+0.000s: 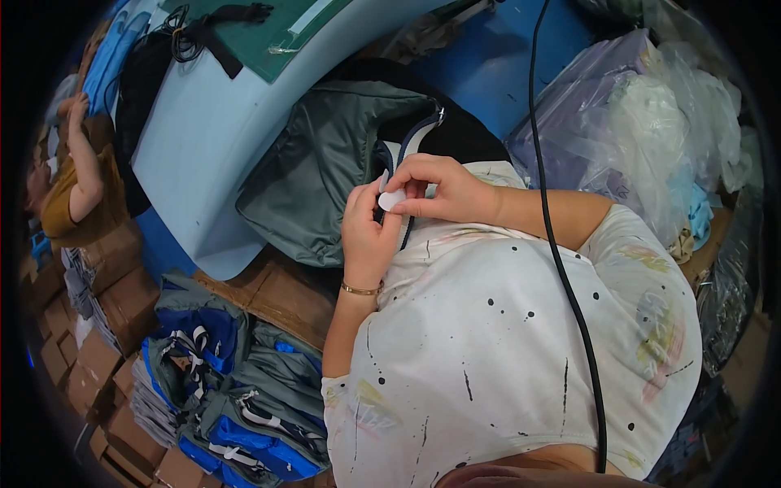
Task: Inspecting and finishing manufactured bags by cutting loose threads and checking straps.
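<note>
A small white rounded piece (392, 200) sits between my hands, its exact kind unclear. My left hand (366, 232) is closed around it from the left. My right hand (446, 189) pinches at its other edge, thumb against the fingers. Right behind my fingers runs a white strap with navy edging (418, 137), attached to a dark grey-green fabric bag (317, 154). That bag lies over my lap and against the table edge. Part of the strap is hidden behind my hands.
A pale blue table (203, 138) bears a green mat (281, 37). Bags in grey-green and blue (244, 390) are piled at lower left near cardboard boxes (106, 358). Plastic-wrapped bundles (618, 122) stand at right. A black cable (561, 268) hangs down before me. Another person (85, 179) is at far left.
</note>
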`<state>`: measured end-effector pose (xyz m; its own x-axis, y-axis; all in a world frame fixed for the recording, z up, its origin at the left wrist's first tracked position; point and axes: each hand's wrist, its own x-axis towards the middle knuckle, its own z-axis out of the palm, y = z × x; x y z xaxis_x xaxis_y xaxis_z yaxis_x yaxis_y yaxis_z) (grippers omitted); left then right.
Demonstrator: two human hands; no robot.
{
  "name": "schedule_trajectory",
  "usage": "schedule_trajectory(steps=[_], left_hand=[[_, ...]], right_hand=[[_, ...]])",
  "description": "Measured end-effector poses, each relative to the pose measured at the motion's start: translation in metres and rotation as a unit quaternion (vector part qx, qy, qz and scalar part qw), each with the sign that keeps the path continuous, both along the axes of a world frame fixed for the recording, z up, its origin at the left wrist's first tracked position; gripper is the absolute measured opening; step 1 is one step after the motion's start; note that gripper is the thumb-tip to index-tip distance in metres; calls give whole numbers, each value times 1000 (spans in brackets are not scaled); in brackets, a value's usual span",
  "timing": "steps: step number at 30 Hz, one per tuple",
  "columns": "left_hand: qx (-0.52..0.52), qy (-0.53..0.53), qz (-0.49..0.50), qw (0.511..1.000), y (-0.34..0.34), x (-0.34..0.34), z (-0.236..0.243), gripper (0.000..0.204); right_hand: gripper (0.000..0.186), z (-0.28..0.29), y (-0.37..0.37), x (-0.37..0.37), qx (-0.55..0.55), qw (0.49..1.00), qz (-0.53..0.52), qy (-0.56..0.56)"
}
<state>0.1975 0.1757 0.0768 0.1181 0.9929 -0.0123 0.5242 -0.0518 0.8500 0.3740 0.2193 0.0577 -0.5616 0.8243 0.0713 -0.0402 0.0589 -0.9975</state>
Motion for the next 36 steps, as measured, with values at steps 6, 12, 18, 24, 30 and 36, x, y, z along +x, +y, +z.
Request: schedule_trajectory(steps=[6, 12, 18, 24, 30, 36], left_hand=[[-29, -14, -3, 999, 0, -1, 0, 37], [-52, -22, -10, 998, 0, -3, -3, 33], [-156, -219, 48, 962, -2, 2, -10, 25], [-119, -120, 69, 983, 3, -1, -13, 16], [-19, -30, 51, 998, 4, 2, -7, 13], [-19, -45, 72, 996, 2, 3, -3, 15]], right_hand=[[22, -5, 1, 1, 14, 1000, 22, 0], [15, 2, 0, 1, -55, 998, 0, 9], [17, -2, 5, 5, -200, 979, -30, -22], [18, -2, 13, 4, -275, 960, -17, -48], [17, -8, 17, 1, -286, 957, 4, -50], [17, -5, 18, -2, -295, 953, 4, -61]])
